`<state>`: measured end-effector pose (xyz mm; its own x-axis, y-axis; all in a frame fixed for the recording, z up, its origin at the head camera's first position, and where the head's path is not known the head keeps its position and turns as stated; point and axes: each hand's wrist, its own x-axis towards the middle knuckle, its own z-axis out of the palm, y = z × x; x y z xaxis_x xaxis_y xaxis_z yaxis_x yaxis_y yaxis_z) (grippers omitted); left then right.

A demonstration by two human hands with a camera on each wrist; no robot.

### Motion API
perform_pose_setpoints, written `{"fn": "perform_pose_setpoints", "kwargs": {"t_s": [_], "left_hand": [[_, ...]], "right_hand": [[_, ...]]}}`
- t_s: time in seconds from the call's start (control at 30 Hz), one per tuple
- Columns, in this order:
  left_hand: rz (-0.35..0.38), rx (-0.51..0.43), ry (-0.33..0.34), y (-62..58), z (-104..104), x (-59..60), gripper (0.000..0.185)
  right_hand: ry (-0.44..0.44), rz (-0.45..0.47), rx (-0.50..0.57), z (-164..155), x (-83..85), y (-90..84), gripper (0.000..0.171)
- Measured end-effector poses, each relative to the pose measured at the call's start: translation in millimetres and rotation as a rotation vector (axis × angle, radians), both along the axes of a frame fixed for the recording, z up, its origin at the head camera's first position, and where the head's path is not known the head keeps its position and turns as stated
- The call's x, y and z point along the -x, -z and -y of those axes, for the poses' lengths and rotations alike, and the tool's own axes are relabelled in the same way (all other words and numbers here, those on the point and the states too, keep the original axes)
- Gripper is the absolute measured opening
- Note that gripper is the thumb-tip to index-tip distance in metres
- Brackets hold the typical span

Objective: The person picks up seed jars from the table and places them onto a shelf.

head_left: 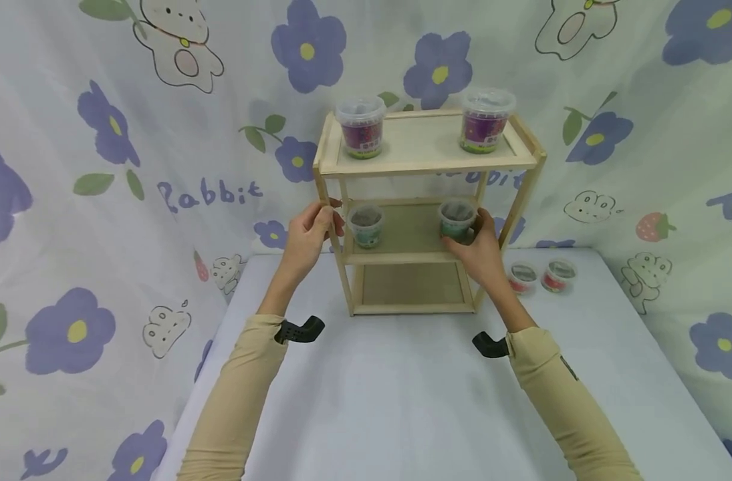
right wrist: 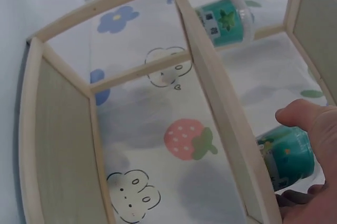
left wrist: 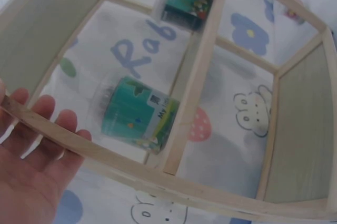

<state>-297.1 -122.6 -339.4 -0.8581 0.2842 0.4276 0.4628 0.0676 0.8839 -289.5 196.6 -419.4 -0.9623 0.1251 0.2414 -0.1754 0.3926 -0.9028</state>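
Right hand (head_left: 482, 254) gripping green cup (head_left: 457, 220), middle shelf (head_left: 409, 248)

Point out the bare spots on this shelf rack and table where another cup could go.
Free: bottom shelf; top shelf between the purple cups; table in front of the rack. Crowded: middle shelf, left green cup and right green cup gripped by the right hand; left hand holds the post.

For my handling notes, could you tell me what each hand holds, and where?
The left hand grips the wooden shelf by its front left post; the right hand holds the green-labelled cup by its side.
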Motion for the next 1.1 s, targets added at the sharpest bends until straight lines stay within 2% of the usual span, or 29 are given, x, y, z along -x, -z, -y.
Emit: {"fn": "perform_pose_setpoints", "kwargs": {"t_s": [0.1,0.27,0.43,0.53,0.7,0.8,0.9,1.1], "left_hand": [[0.0,0.0,0.0,1.4,0,1.1,0.029],[0.013,-0.01,0.012,14.3,2,13.4,0.031],[0.003,-0.027,0.006,22.2,6,21.3,0.033],[-0.007,-0.027,0.013,18.4,5,18.2,0.032],[0.005,-0.009,0.003,4.1,0,3.7,0.03],[0.008,-0.009,-0.006,0.8,-1,0.1,0.03],[0.008,-0.012,-0.011,1.0,-1,0.5,0.029],[0.011,-0.014,-0.01,9.6,1,11.3,0.029]], "right_hand": [[0.027,-0.037,-0.012,3,-4.2,2.0,0.099],[0.093,-0.072,0.008,4,-14.4,4.7,0.095],[0.072,-0.131,0.07,4,-30.7,12.3,0.088],[0.047,-0.167,0.118,0,-44.9,20.0,0.085],[0.033,-0.216,0.19,-11,-74.0,33.7,0.077],[0.062,-0.26,0.215,-22,-88.1,46.9,0.073],[0.134,-0.267,0.205,-38,-96.4,65.0,0.071],[0.277,-0.146,0.266,-74,-92.0,111.3,0.08]]}}
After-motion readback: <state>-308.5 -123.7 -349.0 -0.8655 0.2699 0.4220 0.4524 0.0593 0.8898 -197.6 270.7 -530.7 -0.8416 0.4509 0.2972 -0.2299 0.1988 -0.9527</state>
